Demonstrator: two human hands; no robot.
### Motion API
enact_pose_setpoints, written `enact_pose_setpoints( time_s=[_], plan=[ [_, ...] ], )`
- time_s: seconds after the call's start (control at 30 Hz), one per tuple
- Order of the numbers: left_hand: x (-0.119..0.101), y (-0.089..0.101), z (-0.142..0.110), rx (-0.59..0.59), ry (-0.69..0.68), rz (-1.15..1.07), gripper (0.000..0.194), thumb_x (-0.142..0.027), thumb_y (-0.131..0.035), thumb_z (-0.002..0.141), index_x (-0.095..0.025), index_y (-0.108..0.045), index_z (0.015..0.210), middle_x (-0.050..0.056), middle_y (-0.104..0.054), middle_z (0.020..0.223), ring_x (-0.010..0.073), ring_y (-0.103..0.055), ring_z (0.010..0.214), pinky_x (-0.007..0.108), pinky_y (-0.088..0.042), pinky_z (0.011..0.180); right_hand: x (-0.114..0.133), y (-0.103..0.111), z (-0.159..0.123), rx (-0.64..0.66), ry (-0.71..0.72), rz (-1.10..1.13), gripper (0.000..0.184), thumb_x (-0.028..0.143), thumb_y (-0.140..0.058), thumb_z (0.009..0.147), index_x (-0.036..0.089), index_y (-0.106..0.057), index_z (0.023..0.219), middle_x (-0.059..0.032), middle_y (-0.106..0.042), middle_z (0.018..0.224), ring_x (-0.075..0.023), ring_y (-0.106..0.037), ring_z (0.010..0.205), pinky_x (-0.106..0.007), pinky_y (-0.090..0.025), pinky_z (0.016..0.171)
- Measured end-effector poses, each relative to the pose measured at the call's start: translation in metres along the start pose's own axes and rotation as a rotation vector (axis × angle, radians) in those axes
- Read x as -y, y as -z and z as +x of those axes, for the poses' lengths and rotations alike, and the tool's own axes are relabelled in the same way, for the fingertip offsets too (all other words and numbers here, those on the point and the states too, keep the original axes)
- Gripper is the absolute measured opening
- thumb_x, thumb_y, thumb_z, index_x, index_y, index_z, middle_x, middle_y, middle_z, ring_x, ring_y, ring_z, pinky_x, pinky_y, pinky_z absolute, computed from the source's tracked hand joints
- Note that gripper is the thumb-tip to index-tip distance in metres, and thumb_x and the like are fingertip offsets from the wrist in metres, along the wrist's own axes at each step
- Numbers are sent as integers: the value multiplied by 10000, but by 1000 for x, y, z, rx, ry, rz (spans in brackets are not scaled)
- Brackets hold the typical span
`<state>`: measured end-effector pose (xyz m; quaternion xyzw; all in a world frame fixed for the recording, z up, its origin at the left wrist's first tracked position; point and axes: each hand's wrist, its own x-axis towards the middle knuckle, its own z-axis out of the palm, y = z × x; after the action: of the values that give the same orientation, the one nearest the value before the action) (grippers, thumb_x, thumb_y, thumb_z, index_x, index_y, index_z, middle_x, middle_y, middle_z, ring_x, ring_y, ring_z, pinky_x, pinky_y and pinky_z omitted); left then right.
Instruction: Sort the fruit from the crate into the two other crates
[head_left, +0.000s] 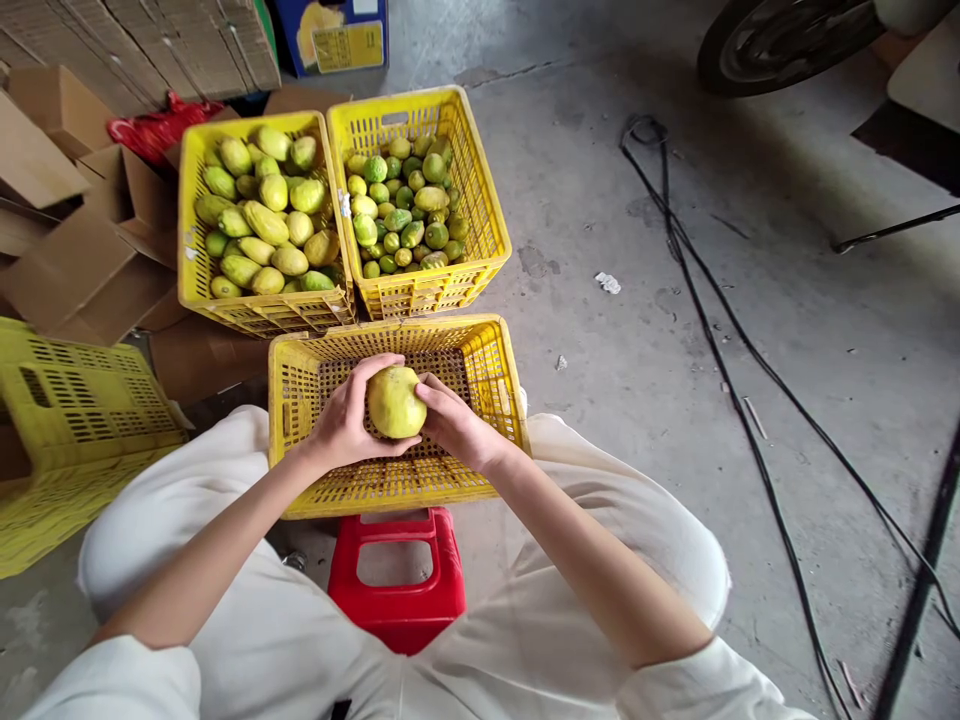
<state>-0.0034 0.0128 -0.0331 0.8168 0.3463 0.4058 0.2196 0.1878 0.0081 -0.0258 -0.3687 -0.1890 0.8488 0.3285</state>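
A yellow-green papaya (397,402), its rounded end facing up, is held between my two hands. My left hand (351,415) curves around its left side and underneath. The fingers of my right hand (457,420) press against its right side. Below both hands lies a yellow slatted crate (397,492), and its visible mesh floor is bare. Just beyond it stand two more yellow crates. The left crate (255,312) is filled with larger, oblong yellow-green papayas (266,222). Smaller, greener, rounder fruit (405,205) fills the right crate (495,225).
Beneath the near crate, a red plastic stool (397,600) stands between my knees. Another yellow crate (82,400) is at the left, by cardboard boxes (90,260) and a red bag (161,128). Black cables (720,300) cross the concrete floor at right, with a wheel (780,45) behind.
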Motion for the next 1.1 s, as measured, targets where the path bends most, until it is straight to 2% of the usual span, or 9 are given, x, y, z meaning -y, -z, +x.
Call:
enact_pose_setpoints(
  time_s=[0.17, 0.27, 0.37, 0.5, 0.63, 0.8, 0.9, 0.97, 1.1],
  plan=[
    [1, -3, -1, 39, 4, -16, 874, -389, -872, 783, -171, -386, 1476, 202, -591, 1302, 346, -621, 1269, 522, -588, 1033, -5, -2, -2, 76, -75, 35, 550, 528, -927, 670, 244, -585, 995, -7, -701, 1027, -197, -665, 997, -270, -539, 790],
    [-3, -4, -3, 121, -33, 57, 805, -346, -837, 823, -168, -383, 1464, 197, -588, 1273, 335, -639, 1221, 504, -607, 988, -8, -1, -2, 103, -82, 18, 611, 564, -919, 670, 249, -624, 1103, -8, -705, 1059, -195, -669, 1031, -274, -540, 847],
    [-11, -5, -4, 174, -70, 86, 715, -328, -812, 832, -200, -424, 1418, 165, -613, 1227, 318, -664, 1149, 500, -615, 953, -11, 2, -1, 100, -84, -75, 611, 631, -901, 661, 214, -681, 1050, -18, -708, 991, -191, -674, 976, -298, -528, 910],
    [-24, -7, -3, 98, 23, -55, 536, -361, -771, 820, -236, -512, 1273, 107, -645, 1128, 277, -682, 1030, 459, -624, 880, -16, -3, -1, 86, -91, -168, 608, 602, -943, 597, 176, -728, 974, -32, -707, 945, -192, -675, 935, -310, -539, 889],
    [-27, -7, -2, 108, 127, -110, 342, -257, -717, 852, -225, -568, 1157, 95, -667, 1112, 252, -671, 1039, 430, -602, 916, -23, -12, 2, 61, -73, -27, 544, 484, -979, 591, 215, -720, 987, -14, -718, 960, -183, -691, 972, -282, -563, 891],
    [-22, 6, -6, 383, 313, -84, 437, -259, -734, 882, -188, -542, 1269, 142, -642, 1292, 258, -639, 1221, 405, -550, 1046, -40, 2, 5, -77, -171, 45, 418, 441, -928, 656, 205, -680, 896, -16, -707, 865, -175, -698, 827, -248, -592, 718],
    [-21, 18, -11, 706, 478, 202, 445, -313, -708, 930, -172, -538, 1316, 148, -658, 1331, 263, -649, 1227, 383, -540, 1026, -49, 19, 9, -238, -286, 34, 340, 333, -875, 718, 203, -647, 934, -27, -710, 879, -212, -716, 868, -345, -634, 769],
    [-19, 26, -16, 852, 562, 414, 356, -279, -674, 951, -144, -582, 1267, 176, -699, 1262, 311, -671, 1186, 431, -534, 997, -52, 25, 18, -360, -316, 22, 317, 259, -845, 734, 205, -623, 954, -30, -705, 897, -214, -717, 865, -377, -648, 757],
    [-13, 40, -33, 889, 691, 632, 289, -125, -689, 894, -91, -639, 1177, 273, -719, 1180, 410, -693, 1130, 535, -508, 960, -39, 13, 72, -416, -297, -12, 294, 213, -790, 775, 221, -558, 955, -22, -662, 898, -179, -694, 777, -345, -651, 647]
  ],
)
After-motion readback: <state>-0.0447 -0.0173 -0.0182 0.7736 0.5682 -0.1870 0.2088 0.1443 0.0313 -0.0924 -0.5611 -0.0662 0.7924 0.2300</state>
